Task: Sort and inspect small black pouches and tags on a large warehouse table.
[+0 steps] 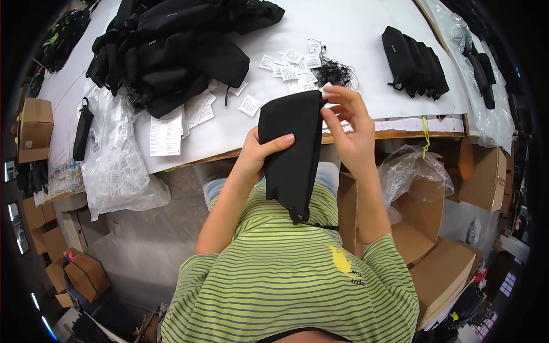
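A long black fabric pouch (289, 148) hangs upright in front of my body, above the table's near edge. My left hand (254, 153) grips its left side, the thumb lying across the front and the other fingers behind. At the pouch's upper right corner, my right hand (351, 123) has thumb and fingers curled close together. A bit of white tag (327, 87) shows by those fingertips; what exactly they pinch is too small to make out. Just beyond lie several loose white tags (290, 72) and a tangle of black strings (334, 74).
Black pouches form a large heap (183, 54) at the far left, and a small row (414, 64) stands at the right. A plastic bag full of white tags (123, 154) drapes over the left table edge. Cardboard boxes (446, 274) stand at the lower right.
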